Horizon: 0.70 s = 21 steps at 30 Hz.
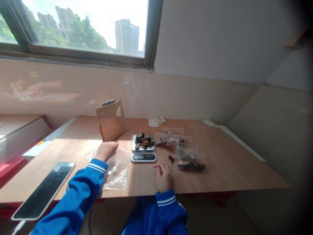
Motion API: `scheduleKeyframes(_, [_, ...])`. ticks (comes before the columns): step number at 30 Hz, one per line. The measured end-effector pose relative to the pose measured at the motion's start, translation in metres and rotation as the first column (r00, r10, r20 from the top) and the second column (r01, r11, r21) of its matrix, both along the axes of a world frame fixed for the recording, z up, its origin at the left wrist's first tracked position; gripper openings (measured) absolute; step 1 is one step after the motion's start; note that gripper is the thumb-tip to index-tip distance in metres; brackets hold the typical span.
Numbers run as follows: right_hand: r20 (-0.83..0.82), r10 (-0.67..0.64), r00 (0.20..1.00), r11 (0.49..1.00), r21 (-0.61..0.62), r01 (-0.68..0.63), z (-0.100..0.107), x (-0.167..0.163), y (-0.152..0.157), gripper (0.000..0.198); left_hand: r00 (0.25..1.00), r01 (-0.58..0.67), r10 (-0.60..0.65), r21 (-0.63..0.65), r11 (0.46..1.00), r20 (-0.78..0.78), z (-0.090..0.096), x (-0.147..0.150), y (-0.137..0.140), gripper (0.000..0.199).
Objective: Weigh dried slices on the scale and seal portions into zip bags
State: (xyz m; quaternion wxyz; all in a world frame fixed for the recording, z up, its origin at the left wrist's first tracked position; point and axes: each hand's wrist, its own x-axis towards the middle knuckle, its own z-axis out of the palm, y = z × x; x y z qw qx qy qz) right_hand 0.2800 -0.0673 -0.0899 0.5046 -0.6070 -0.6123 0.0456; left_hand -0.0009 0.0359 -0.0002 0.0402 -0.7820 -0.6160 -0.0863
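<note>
My left hand (pixel 107 151) is over a clear plastic bag (pixel 119 174), just in front of a standing brown paper pouch (pixel 111 120). Its fingers are curled downward, and whatever they may hold is hidden. In front of the scale, my right hand (pixel 164 177) rests on the table with loosely bent fingers apart and nothing in them. The small digital kitchen scale (pixel 143 158) bears a pile of dark, curled dried pieces (pixel 141 142), partly blurred. One loose dark piece (pixel 171 159) lies beyond my right hand.
Several zip bags of dried pieces (pixel 191 160) lie right of the scale. A phone (pixel 45 189) with a cable is at the left table edge. Crumpled white tissue (pixel 160 120) and more tissue (pixel 209 123) lie along the back of the wooden table (pixel 234 163).
</note>
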Motion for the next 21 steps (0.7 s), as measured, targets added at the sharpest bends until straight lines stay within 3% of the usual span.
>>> scheduleKeyframes(4, [-0.015,0.005,1.000,1.000,-0.009,-0.006,0.002,-0.002,-0.002,0.029,0.996,0.084,-0.088,-0.131,0.988,-0.030,-0.001,0.004,-0.001,0.011])
scheduleKeyframes(12, [-0.074,0.029,0.997,0.999,-0.038,-0.032,0.001,-0.004,-0.003,0.028,0.996,0.048,-0.067,-0.290,0.956,-0.057,0.003,0.014,-0.023,0.028])
scheduleKeyframes(17, [0.006,0.027,1.000,0.999,-0.040,-0.027,-0.011,0.001,0.003,0.026,0.996,0.053,-0.063,-0.154,0.987,-0.066,-0.006,0.014,-0.033,0.015])
scheduleKeyframes(21, [0.038,-0.228,0.973,0.974,0.029,0.227,-0.010,0.002,0.011,0.031,0.998,0.035,-0.041,0.093,0.995,0.056,-0.008,0.008,-0.035,0.018])
